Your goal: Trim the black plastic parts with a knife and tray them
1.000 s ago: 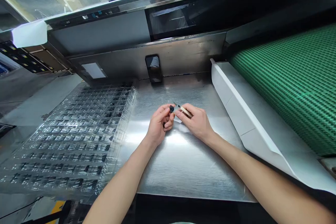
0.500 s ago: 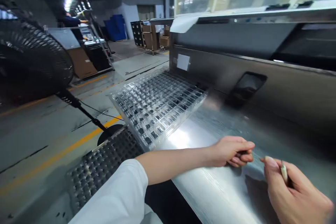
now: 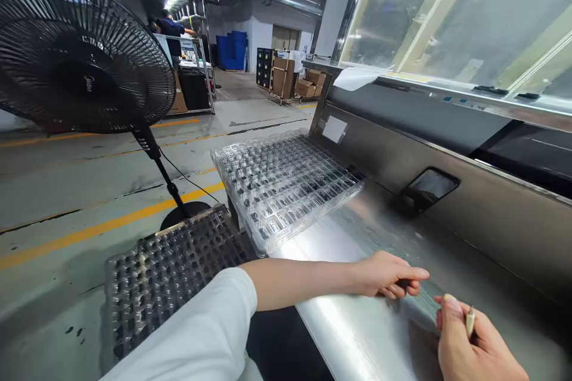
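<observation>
My left hand point(image 3: 388, 275) rests on the steel worktop point(image 3: 357, 333), its fingers curled round a small dark part point(image 3: 403, 283) that is mostly hidden. My right hand point(image 3: 469, 348) is at the bottom right edge, closed on a thin pale tool point(image 3: 469, 321) whose tip points up. The two hands are a short gap apart. A stack of clear plastic trays point(image 3: 286, 184) with small dark parts in their pockets lies on the worktop to the left of my left hand. My left arm wears a white sleeve point(image 3: 192, 339).
A black standing fan point(image 3: 75, 53) is on the floor at left, above a dark gridded tray point(image 3: 165, 274) lower down. A steel machine wall with a dark recess point(image 3: 426, 187) runs behind the worktop. A person point(image 3: 172, 27), cartons and blue crates are far back.
The view has swung from straight down at the worktop to the left, towards the fan and hall. My hands have drawn apart; the left still holds the part, the right the tool.
</observation>
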Motion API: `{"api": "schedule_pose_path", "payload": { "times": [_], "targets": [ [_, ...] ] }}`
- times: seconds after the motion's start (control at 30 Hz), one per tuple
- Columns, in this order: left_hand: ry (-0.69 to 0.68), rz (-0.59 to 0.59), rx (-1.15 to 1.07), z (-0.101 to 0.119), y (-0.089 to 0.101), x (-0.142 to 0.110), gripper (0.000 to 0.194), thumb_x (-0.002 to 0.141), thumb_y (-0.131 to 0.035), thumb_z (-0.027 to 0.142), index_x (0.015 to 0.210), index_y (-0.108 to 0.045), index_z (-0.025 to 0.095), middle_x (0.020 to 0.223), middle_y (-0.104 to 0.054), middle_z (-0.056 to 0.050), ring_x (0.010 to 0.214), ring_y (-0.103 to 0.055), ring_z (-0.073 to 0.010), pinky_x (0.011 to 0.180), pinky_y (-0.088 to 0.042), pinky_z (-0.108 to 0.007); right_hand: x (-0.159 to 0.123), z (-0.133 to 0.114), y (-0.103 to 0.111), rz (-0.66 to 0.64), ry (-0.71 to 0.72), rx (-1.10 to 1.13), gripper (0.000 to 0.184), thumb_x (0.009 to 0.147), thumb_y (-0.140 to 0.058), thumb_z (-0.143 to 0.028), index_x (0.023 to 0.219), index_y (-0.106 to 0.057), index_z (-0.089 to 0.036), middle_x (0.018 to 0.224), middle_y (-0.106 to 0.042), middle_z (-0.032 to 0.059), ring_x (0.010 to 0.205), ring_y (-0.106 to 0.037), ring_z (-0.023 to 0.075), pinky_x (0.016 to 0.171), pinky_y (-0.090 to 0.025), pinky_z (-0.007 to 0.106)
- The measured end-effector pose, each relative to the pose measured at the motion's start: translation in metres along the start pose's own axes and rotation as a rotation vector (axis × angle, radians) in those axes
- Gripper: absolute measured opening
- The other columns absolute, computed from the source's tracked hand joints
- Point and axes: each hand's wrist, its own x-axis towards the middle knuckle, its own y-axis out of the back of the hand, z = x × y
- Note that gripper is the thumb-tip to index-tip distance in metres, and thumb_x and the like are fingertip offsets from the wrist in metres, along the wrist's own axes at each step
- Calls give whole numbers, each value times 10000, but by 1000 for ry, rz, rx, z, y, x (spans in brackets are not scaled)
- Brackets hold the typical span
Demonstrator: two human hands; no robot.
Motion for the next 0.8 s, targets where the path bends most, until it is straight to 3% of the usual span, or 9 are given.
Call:
{"api": "schedule_pose_path", "payload": {
  "times": [0.17, 0.27, 0.4, 0.5, 0.67, 0.8],
  "targets": [
    [-24, -42, -5, 9, -18, -22, 732, 629, -816, 777, 580, -349, 216, 476, -301, 93, 402, -199, -34, 443, -50, -258, -1, 6, -3, 11, 16, 22, 544, 878, -508, -714, 885, -702, -205, 634, -552, -1, 562, -499, 194, 582, -391, 316],
    [-99, -63, 67, 10, -30, -57, 729, 679, -776, 787, 546, -349, 212, 475, -306, 77, 442, -224, -49, 469, -110, -269, -2, 5, -4, 17, 55, 16, 537, 883, -505, -707, 823, -681, -204, 585, -491, -9, 548, -480, 185, 580, -384, 313],
    [-205, 24, 206, 13, -28, -109, 696, 699, -801, 733, 532, -395, 193, 528, -358, 53, 537, -304, -74, 541, -225, -281, -5, 4, -5, -6, 45, 33, 548, 893, -529, -693, 921, -738, -188, 633, -576, 9, 577, -524, 191, 590, -401, 316],
    [-312, 145, 305, 27, -9, -142, 667, 788, -763, 692, 558, -390, 189, 566, -349, 46, 575, -298, -84, 569, -243, -288, -7, 6, -7, -20, 24, 28, 569, 904, -530, -709, 974, -760, -193, 659, -604, 13, 584, -531, 192, 587, -400, 319],
    [-609, 413, 496, 62, 44, -186, 546, 982, -605, 561, 627, -444, 179, 618, -376, 26, 587, -310, -100, 570, -254, -287, -8, 8, -10, -52, 3, 11, 570, 906, -531, -714, 964, -763, -198, 688, -627, 18, 593, -540, 193, 587, -408, 320],
    [-762, 648, 522, 78, 81, -211, 507, 1027, -538, 508, 651, -464, 177, 645, -414, 10, 581, -330, -110, 541, -231, -286, -7, 9, -12, -61, 13, 6, 553, 891, -540, -699, 890, -749, -186, 686, -639, 28, 577, -533, 186, 572, -414, 311]
  ]
}}
